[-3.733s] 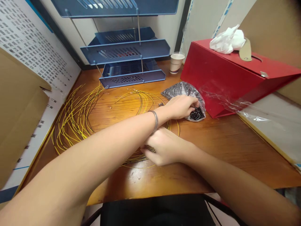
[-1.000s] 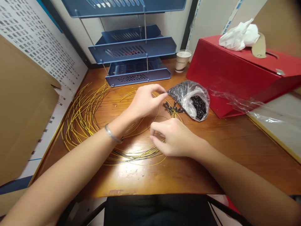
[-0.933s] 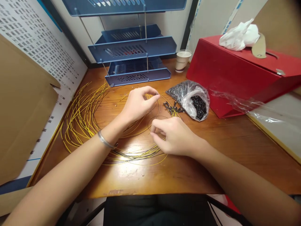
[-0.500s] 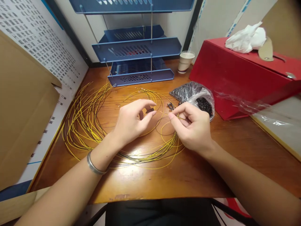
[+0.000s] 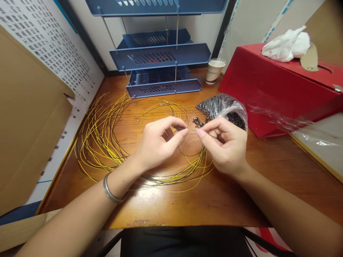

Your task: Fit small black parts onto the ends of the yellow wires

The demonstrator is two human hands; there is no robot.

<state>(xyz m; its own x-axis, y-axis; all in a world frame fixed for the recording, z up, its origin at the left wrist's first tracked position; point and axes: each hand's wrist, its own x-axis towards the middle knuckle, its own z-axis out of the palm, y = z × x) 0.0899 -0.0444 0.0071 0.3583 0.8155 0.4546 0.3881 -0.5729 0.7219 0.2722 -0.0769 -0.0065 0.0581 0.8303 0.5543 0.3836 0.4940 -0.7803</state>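
My right hand (image 5: 226, 146) is closed, thumb and forefinger pinching a thin wire whose end points toward my left fingers. Close beside it, my left hand (image 5: 160, 141) is also closed, its thumb and forefinger tips together near that wire end; whatever lies between them is too small to make out. Below and around both hands runs a loose coil of yellow and black wires (image 5: 184, 171). A few small dark parts (image 5: 197, 122) lie on the wooden table just behind my right fingertips. Behind that hand sits a clear plastic bag (image 5: 214, 103) full of small black pieces.
A larger wire bundle (image 5: 93, 142) spreads over the left of the table. Blue stacked trays (image 5: 163, 87) stand at the back, with a paper cup (image 5: 214, 71) beside them. A red box (image 5: 252, 92) topped by white tissue (image 5: 285, 46) is at right; cardboard (image 5: 29, 117) leans at left.
My left hand has moved right, toward my right fingertips, and its thumb and forefinger have closed together. My right hand has stayed nearly in place, still pinching the wire. The view has shifted slightly.
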